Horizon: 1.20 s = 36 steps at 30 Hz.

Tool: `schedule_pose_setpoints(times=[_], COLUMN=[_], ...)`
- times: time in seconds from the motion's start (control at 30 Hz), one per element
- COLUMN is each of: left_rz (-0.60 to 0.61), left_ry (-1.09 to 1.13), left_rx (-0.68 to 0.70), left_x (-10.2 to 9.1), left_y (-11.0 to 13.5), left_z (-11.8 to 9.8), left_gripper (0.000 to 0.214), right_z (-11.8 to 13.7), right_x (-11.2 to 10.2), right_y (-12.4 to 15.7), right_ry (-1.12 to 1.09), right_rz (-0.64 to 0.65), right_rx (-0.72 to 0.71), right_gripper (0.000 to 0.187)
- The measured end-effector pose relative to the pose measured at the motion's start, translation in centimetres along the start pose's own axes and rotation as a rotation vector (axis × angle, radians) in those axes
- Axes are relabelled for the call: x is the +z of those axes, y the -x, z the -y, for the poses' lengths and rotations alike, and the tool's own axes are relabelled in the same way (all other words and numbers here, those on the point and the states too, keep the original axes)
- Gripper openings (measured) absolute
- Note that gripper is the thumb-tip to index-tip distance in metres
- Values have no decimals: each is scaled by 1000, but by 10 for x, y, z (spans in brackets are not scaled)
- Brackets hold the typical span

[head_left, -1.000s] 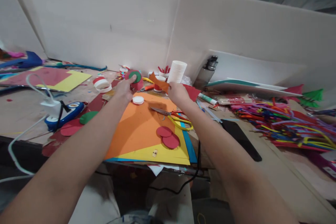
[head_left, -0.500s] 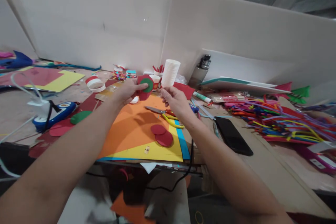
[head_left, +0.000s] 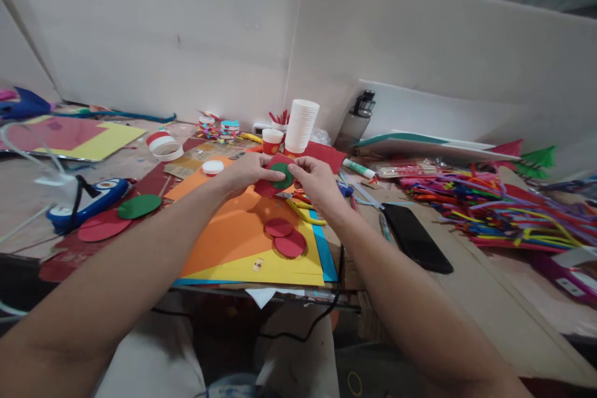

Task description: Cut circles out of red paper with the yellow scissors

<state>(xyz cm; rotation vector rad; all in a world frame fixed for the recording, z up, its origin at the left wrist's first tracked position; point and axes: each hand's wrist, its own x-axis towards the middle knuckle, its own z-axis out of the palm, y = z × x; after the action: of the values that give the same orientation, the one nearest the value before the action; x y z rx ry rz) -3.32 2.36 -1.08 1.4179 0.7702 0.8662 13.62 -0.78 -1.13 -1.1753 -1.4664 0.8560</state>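
White panels (head_left: 153, 31) close off the far side of the table (head_left: 28, 202), so that's the limit going forward from the grip. Before that there's a stack of white cups (head_left: 302, 127) just behind the hands, plus a small red cup (head_left: 272, 142) beside it. The table's front edge is on the body side of the grip, with an orange sheet (head_left: 228, 236) and a yellow sheet (head_left: 293, 270) running toward it. That's the flattest stretch around, though two overlapping red discs (head_left: 290, 244) lie on it just nearer than the hands. It's tighter to the right: yellow-handled scissors (head_left: 310, 217) sit right by the right hand, then a black phone (head_left: 415, 239), then a big heap of pipe cleaners (head_left: 494, 211) well off.

As for the grip, the left hand (head_left: 252, 174) is closed on a piece of red paper (head_left: 265, 189), thumb pressing the small green disc (head_left: 282, 176) lying against it. The right hand (head_left: 317, 179) has thumb and finger pinched on the disc's upper right edge; can't tell if it catches the red paper too. Both pieces are between the hands, above the orange sheet.
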Motion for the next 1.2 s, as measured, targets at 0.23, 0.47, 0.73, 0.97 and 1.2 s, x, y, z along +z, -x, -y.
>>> schedule_pose_setpoints(times=[0.23, 0.47, 0.73, 0.97, 1.2], left_rz=[-50, -65, -288, -398, -448], left_ry=[229, 206, 359, 489, 405], left_rx=[-36, -6, -13, 57, 196], left_x=[8, 5, -6, -8, -14], left_y=[-2, -5, -11, -15, -16], left_z=[3, 7, 6, 10, 8], left_gripper=[35, 25, 14, 14, 20], right_z=[-4, -5, 3, -8, -4], right_x=[2, 2, -49, -48, -38], right_y=[-2, -2, -4, 3, 12], right_ry=[-191, -68, 889, 1340, 1300], right_rz=[-67, -15, 148, 507, 617], right_rx=[92, 14, -140, -100, -108], right_gripper=[23, 20, 14, 34, 36])
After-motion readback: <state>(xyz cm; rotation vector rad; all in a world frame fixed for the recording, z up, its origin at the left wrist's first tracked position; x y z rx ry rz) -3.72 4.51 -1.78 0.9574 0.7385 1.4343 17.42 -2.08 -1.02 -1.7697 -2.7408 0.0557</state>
